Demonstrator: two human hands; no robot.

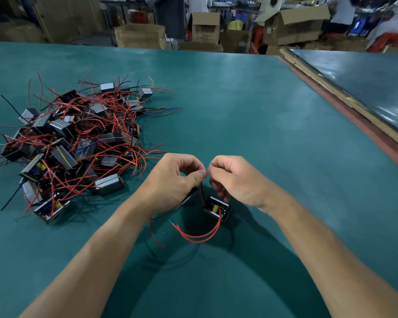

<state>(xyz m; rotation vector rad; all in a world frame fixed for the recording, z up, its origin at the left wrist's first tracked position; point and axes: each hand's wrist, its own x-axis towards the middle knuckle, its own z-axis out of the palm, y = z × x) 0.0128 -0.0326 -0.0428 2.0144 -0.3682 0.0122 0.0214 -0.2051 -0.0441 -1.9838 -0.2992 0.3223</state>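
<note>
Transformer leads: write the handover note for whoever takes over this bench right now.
Hands: left hand and right hand both pinch the leads, fingertips meeting above the table.
Things: the near transformer lies below the right hand; the second transformer is half hidden under the left. Loose red wires trail toward the person.
Done: lead ends brought together; joined or not, cannot tell.
Left: probably the pile at far left.

Matt green table (251,115); glossy red-insulated wires (200,237) (plastic-looking).
</note>
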